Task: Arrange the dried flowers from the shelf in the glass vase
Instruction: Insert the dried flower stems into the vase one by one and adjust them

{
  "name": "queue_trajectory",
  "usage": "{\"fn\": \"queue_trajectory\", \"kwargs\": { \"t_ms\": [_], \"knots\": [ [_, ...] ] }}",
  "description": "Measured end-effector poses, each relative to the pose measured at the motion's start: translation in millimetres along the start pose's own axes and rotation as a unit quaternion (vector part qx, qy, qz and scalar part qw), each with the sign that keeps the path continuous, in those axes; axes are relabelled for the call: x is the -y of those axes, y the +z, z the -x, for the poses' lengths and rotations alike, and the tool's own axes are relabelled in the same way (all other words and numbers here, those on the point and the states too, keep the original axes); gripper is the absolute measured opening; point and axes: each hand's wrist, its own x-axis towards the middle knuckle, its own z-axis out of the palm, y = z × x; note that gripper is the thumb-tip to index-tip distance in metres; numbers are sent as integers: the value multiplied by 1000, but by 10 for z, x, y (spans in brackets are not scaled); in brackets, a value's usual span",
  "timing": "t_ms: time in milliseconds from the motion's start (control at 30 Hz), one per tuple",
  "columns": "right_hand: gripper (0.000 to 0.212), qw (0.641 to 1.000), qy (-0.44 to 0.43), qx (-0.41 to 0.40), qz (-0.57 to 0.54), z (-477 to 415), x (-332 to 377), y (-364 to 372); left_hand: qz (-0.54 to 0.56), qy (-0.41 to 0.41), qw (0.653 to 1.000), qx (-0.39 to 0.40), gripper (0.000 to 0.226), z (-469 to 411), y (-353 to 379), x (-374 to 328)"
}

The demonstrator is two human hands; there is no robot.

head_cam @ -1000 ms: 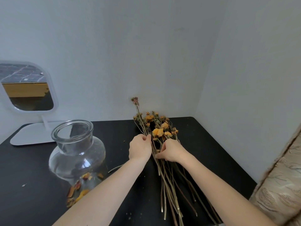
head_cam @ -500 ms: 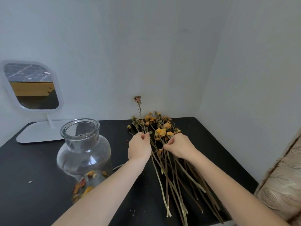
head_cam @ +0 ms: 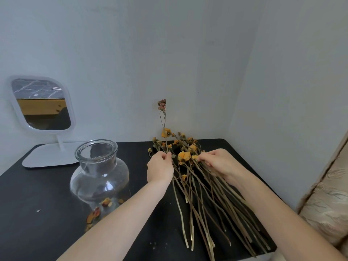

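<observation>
A bunch of dried flowers (head_cam: pixel 190 178) with orange-yellow heads and long tan stems lies fanned out on the black shelf top (head_cam: pixel 47 204), heads toward the back wall. My left hand (head_cam: pixel 160 166) pinches one stem near its head; that stem stands up, tipped with a small pinkish bloom (head_cam: pixel 162 104). My right hand (head_cam: pixel 216 162) grips several stems on the right side of the bunch. The clear glass vase (head_cam: pixel 99 170), round-bellied with a wide neck, stands upright to the left of my left hand, with nothing in it.
A white-framed mirror (head_cam: pixel 40 104) on a flat white base stands at the back left. Loose orange petals (head_cam: pixel 98 213) lie on the shelf in front of the vase. White walls meet in a corner behind. A beige patterned fabric (head_cam: pixel 327 200) is at the right edge.
The bundled stems have been spread into a fan. My right hand moved right and farther back along the stems. My left hand lifted one stem more upright.
</observation>
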Motion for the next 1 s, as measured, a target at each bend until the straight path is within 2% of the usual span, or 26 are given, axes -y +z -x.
{"fn": "queue_trajectory", "kwargs": {
  "t_ms": [200, 433, 667, 833, 1000],
  "knots": [
    [51, 996, -51, -8, -68, 73, 70, -76, 53, 9, 999, 6, 23, 45, -92, -238],
    [37, 984, -119, -46, -128, 59, 475, -111, 81, 101, 989, 71, 32, 227, -675, -1000],
    [21, 968, -179, -59, -164, 125, 1047, 64, 103, 202, 974, -27, 32, -37, -1910, -1522],
    [26, 961, -216, -32, -170, 191, 1324, 351, 175, 195, 960, -98, 29, -156, -2612, -1632],
    [33, 953, -237, -19, -187, 226, 1442, 565, 244, 185, 946, -107, 29, -208, -2798, -1638]
  ]
}}
